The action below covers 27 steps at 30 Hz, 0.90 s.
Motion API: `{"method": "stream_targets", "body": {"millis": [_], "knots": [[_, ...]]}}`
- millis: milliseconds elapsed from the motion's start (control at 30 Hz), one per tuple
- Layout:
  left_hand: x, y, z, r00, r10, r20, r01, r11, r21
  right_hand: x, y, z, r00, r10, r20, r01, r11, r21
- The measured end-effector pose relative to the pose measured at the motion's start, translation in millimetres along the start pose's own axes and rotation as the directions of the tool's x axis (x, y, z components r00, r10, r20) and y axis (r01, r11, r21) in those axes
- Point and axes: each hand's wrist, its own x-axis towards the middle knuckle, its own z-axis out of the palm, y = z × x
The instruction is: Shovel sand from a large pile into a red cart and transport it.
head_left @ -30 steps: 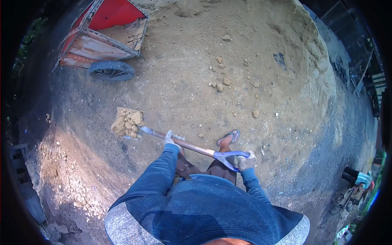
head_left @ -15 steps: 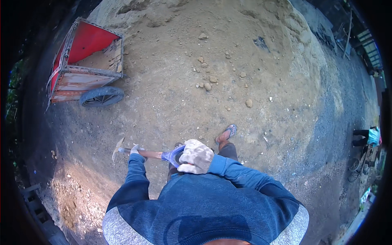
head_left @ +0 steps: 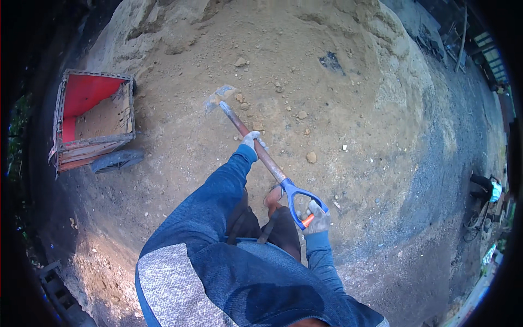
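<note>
Both my hands, in pale work gloves, hold a shovel stretched out in front of me. My left hand is closed round the wooden shaft, partway up from the blade. At the near end, my right hand grips the blue D-shaped handle, where a bit of orange shows beside the glove. The metal blade, smeared by motion, is over the sandy soil close to some lumps; whether it touches the ground I cannot tell.
On the left stands a two-wheeled cart with red inner walls and soil inside. A big heap of sandy earth rises ahead. Small stones lie scattered. At the far right a person bends near a bicycle. Hollow blocks lie lower left.
The shovel has swung from low across my body at left to pointing forward at the heap. My left arm has reached out; my right hand has moved right. My body has turned.
</note>
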Motion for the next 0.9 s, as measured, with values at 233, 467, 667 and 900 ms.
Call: {"method": "stream_targets", "body": {"millis": [233,467,667,900], "knots": [[116.5,85.3,80.5,1.0,0.004,0.023,-0.009,0.969,0.248,141.6,15.4,167.6,0.987,-0.083,0.139,0.084,0.996,-0.003],[165.5,45.5,38.5,0.975,-0.122,-0.185,0.192,0.883,0.427,128.4,27.9,149.7,0.998,-0.057,-0.006,0.056,0.995,-0.085],[108.9,-99.1,18.7,0.899,-0.383,-0.211,0.435,0.744,0.507,45.5,-18.1,12.8,0.96,0.029,-0.279,-0.05,0.996,-0.069],[123.7,-25.4,2.5,0.937,-0.174,-0.302,0.256,0.931,0.261,94.7,-16.3,68.6,0.984,-0.106,-0.144,0.07,0.969,-0.235]]}}
